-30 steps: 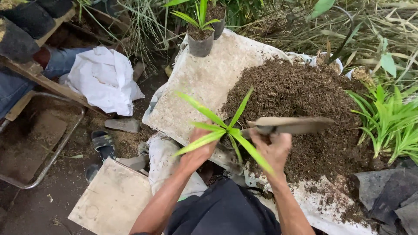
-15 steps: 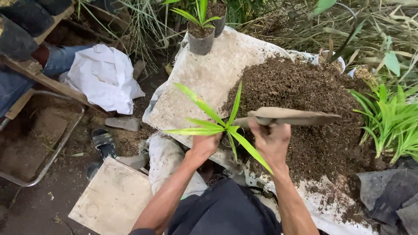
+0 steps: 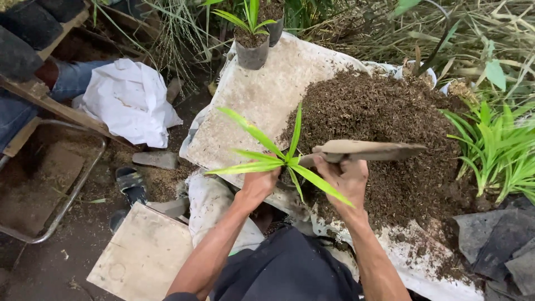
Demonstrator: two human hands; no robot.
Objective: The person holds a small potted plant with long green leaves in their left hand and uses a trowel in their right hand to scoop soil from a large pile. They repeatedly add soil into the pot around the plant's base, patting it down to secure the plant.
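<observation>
My left hand (image 3: pixel 257 185) grips the base of a small green seedling (image 3: pixel 276 159) whose long leaves fan out above my wrists; whatever pot is under it is hidden by the hand. My right hand (image 3: pixel 346 177) is closed on the handle of a flat wooden-looking trowel (image 3: pixel 368 150), its blade pointing right and lying level over a big heap of dark brown potting soil (image 3: pixel 384 122). Both hands sit close together at the near edge of the heap, above a white sack sheet (image 3: pixel 262 95).
A black grow bag with a planted seedling (image 3: pixel 252 47) stands at the sheet's far edge. A crumpled white bag (image 3: pixel 131 100), a sandal (image 3: pixel 131 181), a flat board (image 3: pixel 145 256) and a metal-framed tray (image 3: pixel 44 184) lie left. Green plants (image 3: pixel 496 150) and black bags (image 3: pixel 501 245) crowd the right.
My left hand has turned the seedling, so its leaves spread wider to the left. The trowel in my right hand has risen slightly and stayed level over the soil.
</observation>
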